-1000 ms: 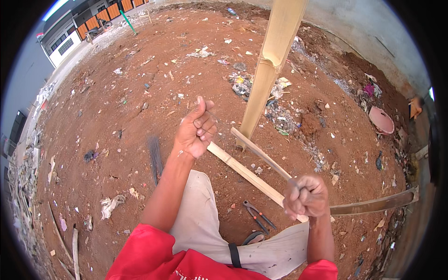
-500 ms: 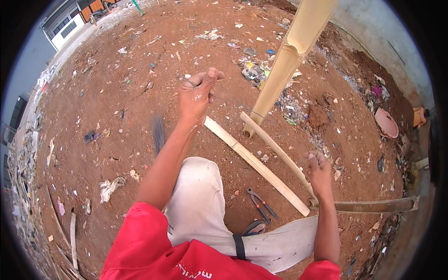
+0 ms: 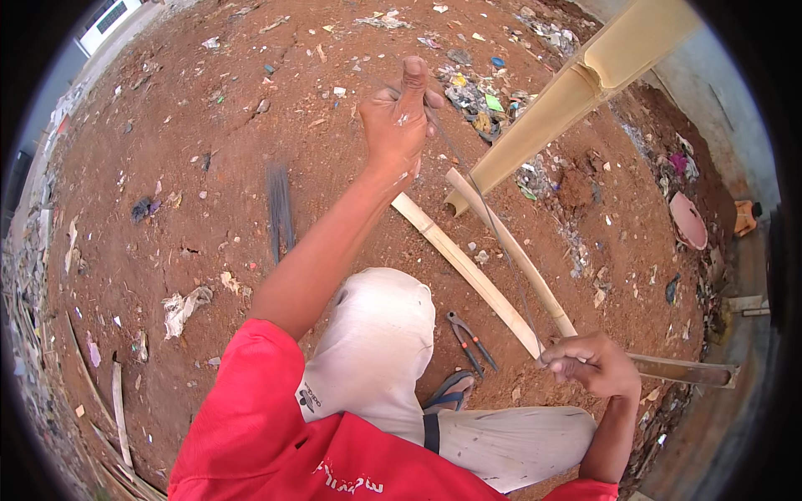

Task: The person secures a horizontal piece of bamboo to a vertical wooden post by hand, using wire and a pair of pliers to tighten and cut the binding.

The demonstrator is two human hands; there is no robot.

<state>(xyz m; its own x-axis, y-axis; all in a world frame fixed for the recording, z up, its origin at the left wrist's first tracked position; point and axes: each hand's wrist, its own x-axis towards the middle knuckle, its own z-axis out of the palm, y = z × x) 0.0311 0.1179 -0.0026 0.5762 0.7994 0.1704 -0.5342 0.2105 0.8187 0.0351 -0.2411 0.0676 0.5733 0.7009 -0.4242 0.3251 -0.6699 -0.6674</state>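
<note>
Dark wire (image 3: 459, 155) stretches between left hand (image 3: 396, 125), fingers curled round it, and pinching right hand (image 3: 595, 366); steady grips seem needed next.

We look over open ground of bare, reddish-brown earth (image 3: 326, 167), uneven and scattered with litter (image 3: 185, 311). On the right, we see a stained, pale grey wall (image 3: 725, 108) bordering the dirt. At the far left, beyond a pale path (image 3: 122, 50), we make out a white building (image 3: 104, 31) with a dark window (image 3: 112, 15). Rubble (image 3: 25, 267) lines the left side, and we have daylight throughout.
</note>
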